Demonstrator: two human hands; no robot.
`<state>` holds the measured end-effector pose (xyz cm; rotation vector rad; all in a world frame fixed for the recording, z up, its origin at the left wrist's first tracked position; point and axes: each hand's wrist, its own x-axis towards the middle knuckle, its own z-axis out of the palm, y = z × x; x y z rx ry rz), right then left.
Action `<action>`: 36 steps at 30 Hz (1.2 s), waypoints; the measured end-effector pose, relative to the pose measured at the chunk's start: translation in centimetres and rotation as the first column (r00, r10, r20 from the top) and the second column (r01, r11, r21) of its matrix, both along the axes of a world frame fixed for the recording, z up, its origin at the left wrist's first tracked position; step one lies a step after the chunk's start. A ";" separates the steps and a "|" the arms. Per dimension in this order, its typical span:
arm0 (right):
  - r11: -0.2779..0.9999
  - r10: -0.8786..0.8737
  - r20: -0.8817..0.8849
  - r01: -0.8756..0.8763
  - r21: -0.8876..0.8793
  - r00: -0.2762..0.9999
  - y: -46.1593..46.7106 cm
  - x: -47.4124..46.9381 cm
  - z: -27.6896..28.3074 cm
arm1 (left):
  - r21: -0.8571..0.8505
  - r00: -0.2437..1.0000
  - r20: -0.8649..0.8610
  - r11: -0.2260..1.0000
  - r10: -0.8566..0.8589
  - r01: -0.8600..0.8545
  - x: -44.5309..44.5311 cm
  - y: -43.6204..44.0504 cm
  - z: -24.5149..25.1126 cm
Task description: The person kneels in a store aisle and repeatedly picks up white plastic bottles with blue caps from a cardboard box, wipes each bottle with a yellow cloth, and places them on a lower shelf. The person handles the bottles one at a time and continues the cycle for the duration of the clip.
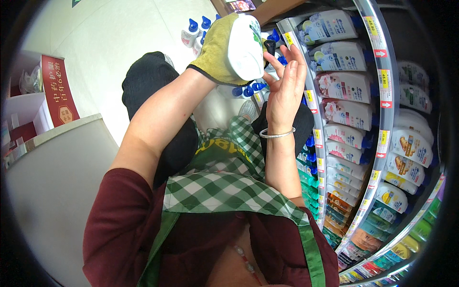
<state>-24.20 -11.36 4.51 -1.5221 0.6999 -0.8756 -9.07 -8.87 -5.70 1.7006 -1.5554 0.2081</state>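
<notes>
My left hand point(218, 50), in an olive-yellow work glove with a dark cuff, grips a white plastic bottle point(245, 50) with a green print. To its right is my bare right hand point(285, 86), a silver bangle on the wrist, its fingers spread and raised close to the bottle. Whether a fingertip touches the bottle or the small black piece beside it cannot be told. Behind and below the gloved hand, white bottles with blue caps point(190, 34) stand in a group on the floor, partly hidden by the hands.
Curved shelves point(383, 82) with price strips rise at the right, packed with bottles such as a white one with pink flowers point(346, 114). A grey cabinet point(64, 172) and a red display panel point(60, 89) stand at the left. My knees are bent beneath the arms.
</notes>
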 end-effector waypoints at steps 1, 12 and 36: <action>1.000 -0.001 -0.008 0.001 0.002 1.000 0.0 0.0 0.0 | 0.017 1.000 -0.011 1.000 0.001 -0.001 -0.1 0.1 0.1; 0.993 -0.026 -0.100 0.037 0.108 0.995 -2.0 -1.6 -1.2 | -0.201 0.949 -0.204 0.959 -0.240 0.199 0.1 -0.9 0.2; 0.919 -0.218 -0.293 0.297 0.260 0.931 -7.2 -7.3 -8.8 | -0.107 0.677 -0.574 0.862 -0.461 0.496 -3.5 -3.3 -5.4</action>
